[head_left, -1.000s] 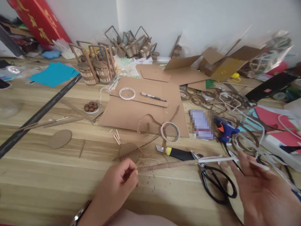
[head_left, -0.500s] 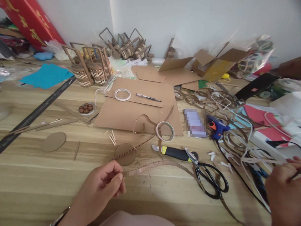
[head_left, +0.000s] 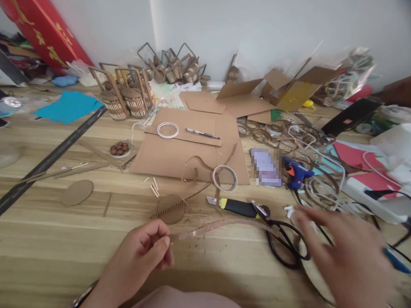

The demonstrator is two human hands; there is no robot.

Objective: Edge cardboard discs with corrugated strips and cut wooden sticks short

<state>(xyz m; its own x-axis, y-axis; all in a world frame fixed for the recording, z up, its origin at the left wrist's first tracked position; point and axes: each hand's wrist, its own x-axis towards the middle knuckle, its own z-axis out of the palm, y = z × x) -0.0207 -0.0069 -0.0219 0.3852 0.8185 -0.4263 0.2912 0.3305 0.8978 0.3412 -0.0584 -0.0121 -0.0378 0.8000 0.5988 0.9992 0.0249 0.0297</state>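
Note:
My left hand (head_left: 139, 257) pinches one end of a long thin corrugated cardboard strip (head_left: 219, 225), which runs right across the wooden table towards the black-handled scissors (head_left: 283, 240). Blurred by motion, my right hand (head_left: 348, 262) hovers over the scissors' handles with its fingers stretched out and nothing in them. A yellow and black utility knife (head_left: 237, 207) lies just beyond the strip. A cardboard disc (head_left: 171, 208) with a corrugated strip across it sits above my left hand.
A flat cardboard sheet (head_left: 165, 157) holds a tape ring (head_left: 167, 130), a pen (head_left: 202, 133) and a second tape ring (head_left: 225, 178). A blue glue gun (head_left: 297, 173), cardboard rings and cables crowd the right. Small cardboard baskets (head_left: 126, 95) stand at the back. A black ruler (head_left: 46, 159) crosses the left.
My right hand has let go of the white strip at the far right and swung left over the scissors. My left hand keeps its pinch on the cardboard strip.

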